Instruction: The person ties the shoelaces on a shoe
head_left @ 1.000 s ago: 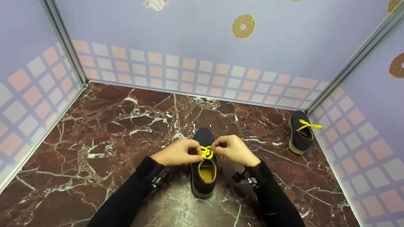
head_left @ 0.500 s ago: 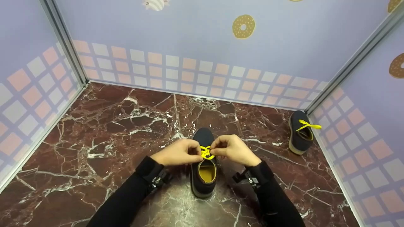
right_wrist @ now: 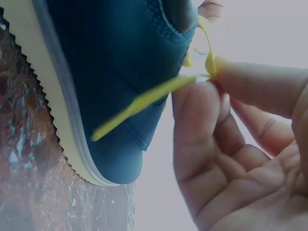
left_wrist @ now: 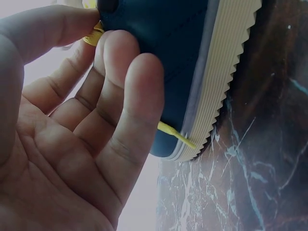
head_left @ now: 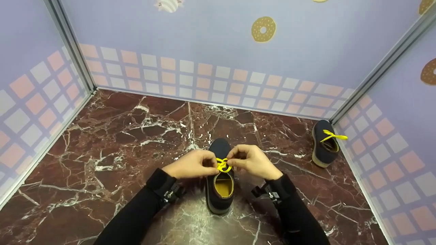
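Note:
A dark shoe (head_left: pixel 220 147) with a yellow lining stands on the floor, its toe pointing away from me. Its yellow shoelace (head_left: pixel 222 165) is looped over the tongue. From the left, my left hand (head_left: pixel 194 164) pinches the lace between thumb and finger, and a loose lace tip (left_wrist: pixel 175 134) shows past the fingers in the left wrist view. Opposite it, my right hand (head_left: pixel 252 161) pinches another part of the lace. In the right wrist view a free lace end (right_wrist: pixel 139 103) hangs from that pinch across the shoe's side. The fingers partly hide the knot area.
A second dark shoe (head_left: pixel 325 149) with a tied yellow lace stands at the right, near the wall. Patterned panels (head_left: pixel 204 41) enclose the marbled floor (head_left: pixel 143 136) on the left, back and right.
My right hand has shifted very slightly, and the yellow loop between the hands has changed shape a little. The left hand and both shoes have stayed in place.

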The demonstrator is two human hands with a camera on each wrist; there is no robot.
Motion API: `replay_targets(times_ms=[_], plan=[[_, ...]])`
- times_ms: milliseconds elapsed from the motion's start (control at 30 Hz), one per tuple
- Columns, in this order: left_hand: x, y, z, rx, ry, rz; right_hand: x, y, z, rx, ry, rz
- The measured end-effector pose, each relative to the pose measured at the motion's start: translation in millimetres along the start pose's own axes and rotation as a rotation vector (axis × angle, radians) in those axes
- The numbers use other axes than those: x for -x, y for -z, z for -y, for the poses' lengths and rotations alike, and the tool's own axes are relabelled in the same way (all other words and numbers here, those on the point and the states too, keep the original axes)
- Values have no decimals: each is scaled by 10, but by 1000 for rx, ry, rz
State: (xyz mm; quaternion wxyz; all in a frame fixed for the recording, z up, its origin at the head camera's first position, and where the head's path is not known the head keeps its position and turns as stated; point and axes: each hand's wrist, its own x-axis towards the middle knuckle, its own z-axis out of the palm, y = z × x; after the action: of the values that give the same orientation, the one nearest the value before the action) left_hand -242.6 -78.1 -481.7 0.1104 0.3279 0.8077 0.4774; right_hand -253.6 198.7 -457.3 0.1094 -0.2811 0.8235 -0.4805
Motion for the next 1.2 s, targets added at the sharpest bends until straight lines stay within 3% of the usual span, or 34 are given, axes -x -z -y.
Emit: replay_targets(times_ms=[167,433,700,1000,1200], plan=[[15,16,-9,43,3,-13,-4,-11,-7,-30,11,-7],[-28,-13,-6,-11,3,-143,-15,-9,-9,-56,17,-14],[-39,-58,-1,4,24,-121,-24,-29,-12,-27,6,-24],[-35,-61,11,3,7,-115,-13,-33,-11,50,48,-25],[-36,-67,16,45,16,-101,3,-17,-20,41,74,3]])
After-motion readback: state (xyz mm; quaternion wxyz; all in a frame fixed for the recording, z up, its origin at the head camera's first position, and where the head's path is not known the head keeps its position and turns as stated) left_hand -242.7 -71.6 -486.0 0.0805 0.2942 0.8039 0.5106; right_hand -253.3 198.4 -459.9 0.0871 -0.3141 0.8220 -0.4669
